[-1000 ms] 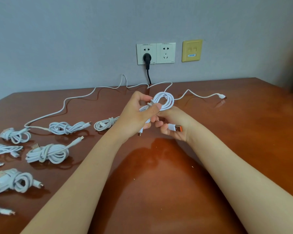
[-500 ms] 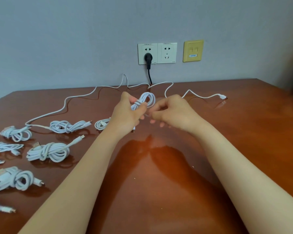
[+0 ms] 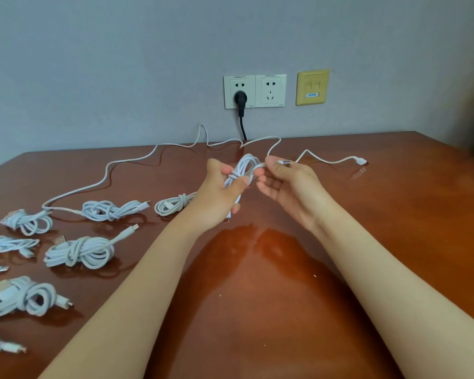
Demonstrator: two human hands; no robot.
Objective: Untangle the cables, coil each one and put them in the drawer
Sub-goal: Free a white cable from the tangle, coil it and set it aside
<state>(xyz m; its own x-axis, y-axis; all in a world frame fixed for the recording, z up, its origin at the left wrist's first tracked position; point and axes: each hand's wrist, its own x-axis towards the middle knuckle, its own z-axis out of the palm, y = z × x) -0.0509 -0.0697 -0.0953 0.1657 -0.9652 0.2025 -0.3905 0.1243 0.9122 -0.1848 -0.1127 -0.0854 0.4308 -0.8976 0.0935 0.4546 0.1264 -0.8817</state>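
Two grips, one upright coil (image 3: 244, 168): left grip (image 3: 216, 198) clamps its waist, right grip (image 3: 290, 184) pinches the tail end (image 3: 283, 162) alongside.

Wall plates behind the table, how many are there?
3, in a row: left white socket holding a black plug, right white socket unused, yellow plate farthest right. None looks hidden.

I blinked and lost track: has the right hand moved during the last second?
Yes. The right hand has risen from below the coiled cable to beside it on the right, closer to the wall socket, pinching the cable's plug.
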